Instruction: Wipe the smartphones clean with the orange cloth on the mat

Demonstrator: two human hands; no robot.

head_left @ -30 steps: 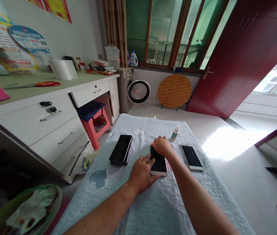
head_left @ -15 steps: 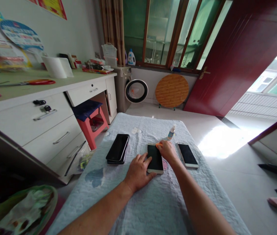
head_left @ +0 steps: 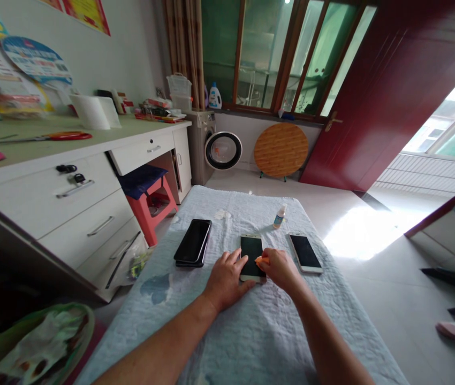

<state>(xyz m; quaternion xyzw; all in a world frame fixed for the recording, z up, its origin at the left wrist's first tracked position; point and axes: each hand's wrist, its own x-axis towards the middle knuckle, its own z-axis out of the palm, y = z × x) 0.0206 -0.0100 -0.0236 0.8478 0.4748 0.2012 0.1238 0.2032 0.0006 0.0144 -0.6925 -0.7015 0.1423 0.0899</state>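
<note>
A smartphone with a dark screen and pale gold frame lies face up on the light blue quilted cover. My left hand holds it at its left side, fingertips over the screen edge and thumb along the bottom. In my right hand, closed fingers pinch a small orange cloth against the lower right of the screen. To the right lies a white-framed smartphone. A small spray bottle stands upright beyond my right hand. On the left, a black smartphone rests on top of another dark one.
A white desk with drawers runs along the left, a red stool beside it. At lower left is a green-rimmed bin. An open washing machine and a round wooden tabletop stand behind.
My right hand has moved from the phone's top right corner down to the lower right of its screen, with the orange cloth in it. My left hand stays in place.
</note>
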